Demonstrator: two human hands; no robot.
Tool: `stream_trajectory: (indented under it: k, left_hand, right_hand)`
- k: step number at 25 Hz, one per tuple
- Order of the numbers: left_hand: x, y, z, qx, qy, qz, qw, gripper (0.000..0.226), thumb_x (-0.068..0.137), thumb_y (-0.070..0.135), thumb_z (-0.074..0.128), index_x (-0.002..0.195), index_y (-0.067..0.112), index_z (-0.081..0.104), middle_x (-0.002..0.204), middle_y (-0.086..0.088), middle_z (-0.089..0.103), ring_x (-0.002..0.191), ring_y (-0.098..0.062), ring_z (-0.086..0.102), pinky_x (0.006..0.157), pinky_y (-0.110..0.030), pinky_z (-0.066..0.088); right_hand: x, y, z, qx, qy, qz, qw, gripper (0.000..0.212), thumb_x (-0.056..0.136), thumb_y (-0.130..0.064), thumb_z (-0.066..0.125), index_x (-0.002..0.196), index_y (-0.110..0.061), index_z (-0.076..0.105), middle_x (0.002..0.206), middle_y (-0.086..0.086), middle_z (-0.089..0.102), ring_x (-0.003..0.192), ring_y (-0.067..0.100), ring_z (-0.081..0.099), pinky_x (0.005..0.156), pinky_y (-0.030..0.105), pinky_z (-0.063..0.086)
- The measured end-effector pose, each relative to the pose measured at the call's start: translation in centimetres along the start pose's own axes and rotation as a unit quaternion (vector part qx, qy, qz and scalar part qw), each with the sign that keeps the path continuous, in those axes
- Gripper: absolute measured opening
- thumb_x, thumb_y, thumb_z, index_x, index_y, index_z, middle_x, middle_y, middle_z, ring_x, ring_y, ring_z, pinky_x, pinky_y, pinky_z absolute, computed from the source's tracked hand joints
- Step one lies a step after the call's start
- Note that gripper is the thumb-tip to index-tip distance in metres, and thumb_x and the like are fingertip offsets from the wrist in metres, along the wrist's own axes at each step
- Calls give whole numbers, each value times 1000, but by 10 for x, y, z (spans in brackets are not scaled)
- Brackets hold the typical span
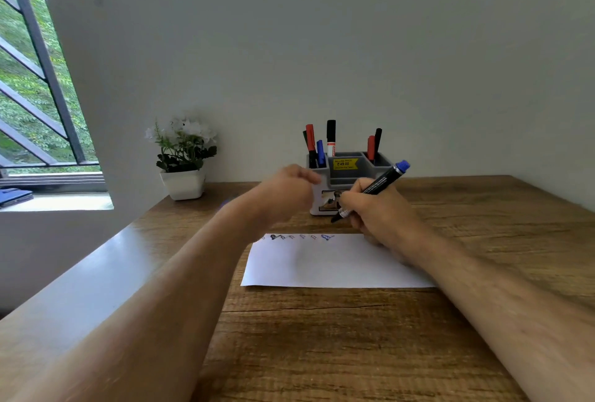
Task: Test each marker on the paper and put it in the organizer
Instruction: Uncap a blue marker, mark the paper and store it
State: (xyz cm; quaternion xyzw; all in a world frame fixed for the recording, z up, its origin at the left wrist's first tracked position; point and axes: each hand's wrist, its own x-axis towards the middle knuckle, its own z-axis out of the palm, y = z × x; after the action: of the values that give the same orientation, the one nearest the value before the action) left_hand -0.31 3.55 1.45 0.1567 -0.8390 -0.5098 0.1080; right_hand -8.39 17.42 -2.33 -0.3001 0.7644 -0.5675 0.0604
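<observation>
While my right hand grips the blue-capped marker — fingers curled round its barrel, tip angled down just above the paper's far edge — my left hand hovers blurred before the grey organizer, fingers loosely curled; whether it holds anything I cannot tell. Small scribbles line the paper's far edge (mostly blue and black). Several markers stand upright in the organizer's compartments on the wooden table.

Right hand grips marker above paper; blurred left hand seems raised.
</observation>
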Motion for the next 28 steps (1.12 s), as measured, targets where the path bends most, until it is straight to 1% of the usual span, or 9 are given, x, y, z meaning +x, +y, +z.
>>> stream_trajectory:
  k: [3, 6, 9, 13, 15, 17, 20, 25, 28]
  left_hand:
    - [1, 4, 0, -275, 35, -21, 961, 44, 85, -17, 31, 113, 9, 55, 83, -9, 49, 64, -15, 47, 48, -23, 41]
    - [4, 0, -2, -371, 68, -30, 926, 45, 91, -15, 37, 128, 7, 49, 91, -11, 50, 70, -17, 50, 57, -26, 46]
    - [7, -3, -5, -421, 94, -55, 900, 36, 93, -12, 45, 124, 5, 54, 107, -14, 55, 78, -19, 57, 55, -23, 50]
    - [7, -3, -4, -440, 66, -39, 895, 32, 94, -12, 47, 123, -2, 57, 107, -15, 62, 89, -20, 62, 65, -24, 56]
    - [8, -3, -3, -425, 58, -29, 903, 35, 93, -15, 45, 125, -5, 58, 113, -18, 63, 98, -22, 62, 80, -27, 57]
    - [7, -2, -3, -394, 50, -24, 917, 36, 94, -16, 43, 122, -3, 61, 118, -20, 62, 107, -26, 63, 82, -29, 57]
    - [4, 0, -1, -348, 31, -28, 937, 37, 95, -16, 39, 114, 2, 65, 121, -19, 58, 101, -27, 66, 74, -27, 60]
    - [2, 2, -1, -350, 19, -27, 936, 43, 94, -19, 35, 123, 1, 60, 119, -21, 53, 98, -30, 66, 86, -36, 57]
    - [3, 1, -4, -361, 23, -24, 932, 44, 94, -20, 33, 123, 1, 58, 119, -25, 53, 91, -28, 64, 84, -35, 56]
  right_hand:
    - [4, 0, -4, 92, 22, -11, 995, 23, 88, -13, 67, 70, -19, 54, 55, -6, 52, 42, 2, 47, 47, 22, 35]
    - [2, -4, -7, 220, 29, -2, 975, 16, 87, -4, 68, 77, -16, 61, 57, -5, 56, 36, 2, 46, 35, 16, 34]
    - [-1, -6, -8, 308, 14, 27, 951, 10, 91, -14, 59, 92, -14, 68, 68, 3, 64, 39, 8, 40, 34, 18, 26]
    - [-2, -8, -8, 348, 38, 21, 936, 20, 92, -18, 49, 91, -11, 68, 70, 9, 70, 39, 11, 42, 36, 17, 26]
    - [-2, -9, -8, 351, 46, 16, 935, 18, 93, -19, 50, 90, -12, 65, 70, 10, 70, 38, 12, 42, 36, 17, 27]
    - [-1, -8, -9, 346, 46, 15, 937, 19, 93, -21, 50, 94, -10, 65, 70, 10, 70, 39, 11, 41, 35, 17, 27]
    - [1, -8, -9, 342, 47, 19, 938, 26, 93, -22, 50, 104, -6, 66, 69, 9, 69, 38, 10, 40, 34, 17, 27]
    - [3, -5, -9, 337, 49, 26, 940, 29, 93, -23, 50, 107, -3, 66, 69, 8, 69, 39, 9, 40, 33, 17, 27]
    - [3, -4, -10, 336, 51, 24, 940, 27, 93, -23, 50, 102, -5, 67, 69, 8, 68, 39, 9, 39, 34, 17, 26]
